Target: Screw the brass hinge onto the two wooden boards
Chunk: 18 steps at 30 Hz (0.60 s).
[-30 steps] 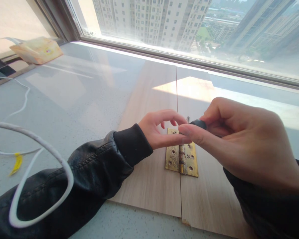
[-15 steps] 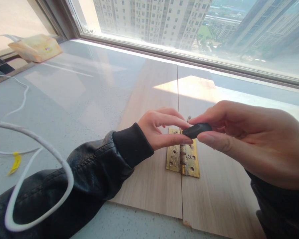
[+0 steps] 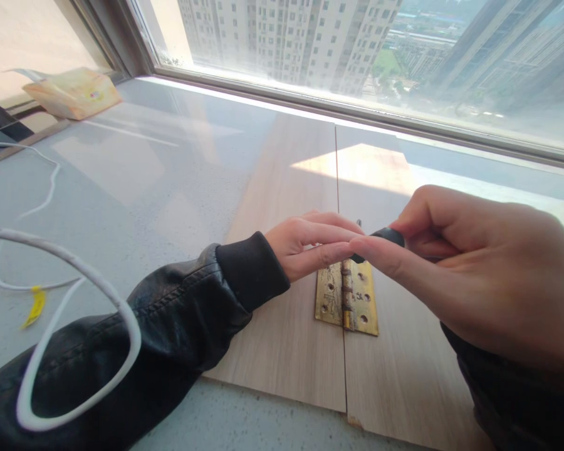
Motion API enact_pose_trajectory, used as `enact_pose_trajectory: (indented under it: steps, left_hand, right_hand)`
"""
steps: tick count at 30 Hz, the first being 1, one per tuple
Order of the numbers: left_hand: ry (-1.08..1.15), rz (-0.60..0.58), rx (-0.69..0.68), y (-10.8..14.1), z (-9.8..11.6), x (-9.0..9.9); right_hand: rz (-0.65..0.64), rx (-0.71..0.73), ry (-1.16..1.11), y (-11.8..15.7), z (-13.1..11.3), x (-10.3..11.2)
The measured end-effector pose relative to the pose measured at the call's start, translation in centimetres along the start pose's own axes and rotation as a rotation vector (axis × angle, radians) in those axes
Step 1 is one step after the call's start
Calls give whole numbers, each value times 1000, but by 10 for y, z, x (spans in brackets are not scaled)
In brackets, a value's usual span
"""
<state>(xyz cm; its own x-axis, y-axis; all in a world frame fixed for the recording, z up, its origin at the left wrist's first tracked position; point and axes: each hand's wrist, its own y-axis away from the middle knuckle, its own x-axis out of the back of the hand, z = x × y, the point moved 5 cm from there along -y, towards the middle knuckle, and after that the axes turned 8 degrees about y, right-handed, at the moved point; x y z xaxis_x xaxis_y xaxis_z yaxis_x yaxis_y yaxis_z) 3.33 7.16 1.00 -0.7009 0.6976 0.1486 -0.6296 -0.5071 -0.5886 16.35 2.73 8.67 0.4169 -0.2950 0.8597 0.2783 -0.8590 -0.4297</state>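
A brass hinge point(image 3: 346, 299) lies across the seam between two light wooden boards point(image 3: 286, 351), its upper part hidden by my hands. My right hand point(image 3: 479, 269) grips a short black handle point(image 3: 388, 236) between thumb and fingers, above the hinge. From the left, my left hand point(image 3: 317, 244) reaches in with its fingers closed around the front end of the handle; what its fingertips pinch is partly hidden by my right thumb. A small metal tip point(image 3: 359, 223) shows just beyond my left fingers.
A looped white cable point(image 3: 134, 351) with a yellow tag point(image 3: 34, 307) hangs over my left sleeve. On the speckled white countertop point(image 3: 192, 175), a yellowish soft packet point(image 3: 78, 94) sits at the back left, beside the window frame point(image 3: 263, 97).
My right thumb has moved left along the handle to my left fingertips. My left finger and thumb have come closer together. The view has shifted slightly.
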Motion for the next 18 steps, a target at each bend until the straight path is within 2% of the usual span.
enact_pose_trajectory:
  steps: [3,5,12,18]
  left_hand:
    - [-6,126,93,1,-1,4]
    - [-46,166,91,2,-1,6]
    - [-109,190,-107,-2,5,9]
    - [-125,212,-203,-5,13,6]
  right_hand:
    - [78,1,58,-1,-1,0]
    - [78,6,70,-2,-2,0]
    - [-172,26,-165,-3,2,5]
    - [-227,31,-215,-2,11,5]
